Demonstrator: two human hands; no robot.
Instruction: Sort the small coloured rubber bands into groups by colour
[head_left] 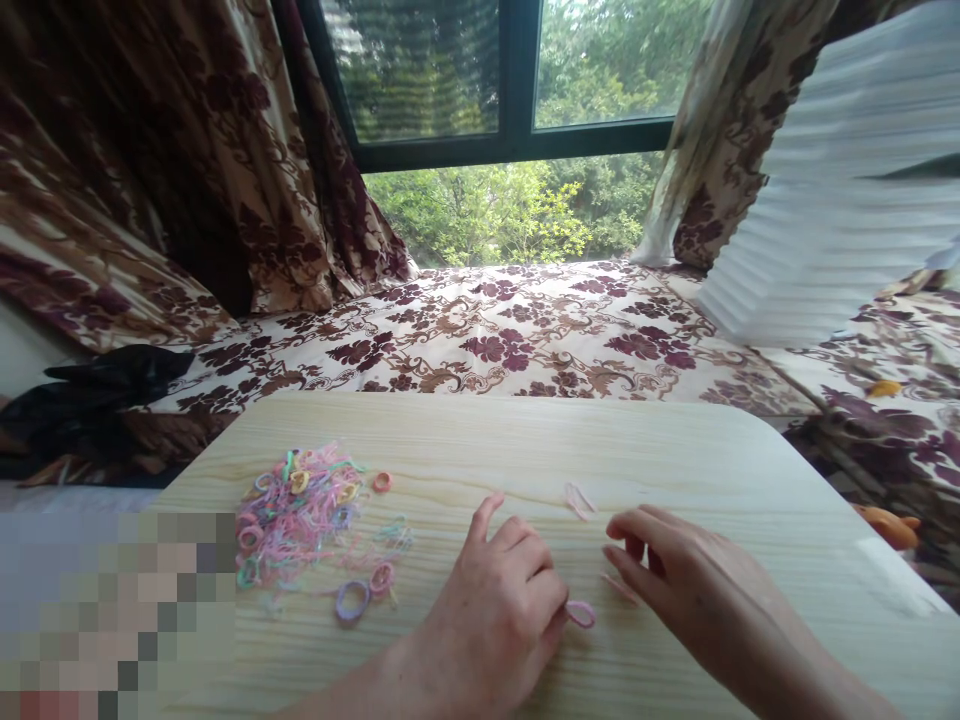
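Pink loop (581, 615): low at the surface (480, 430), between left hand (514, 590) and right hand (675, 565), long axis roughly crosswise. Left is nearer, touching; loop juts rightward, its inner end lost under curled fingers. Left forefinger raised; pinched or merely pressed, cannot tell. Right thumb and forefinger slightly parted, nothing seen between; loop lies left of them, closer to the wearer. Thin pink strand (619, 589) just beside right thumb. Pale pink loop (579, 501) farther out. Mixed heap of bands (307, 520) well left.
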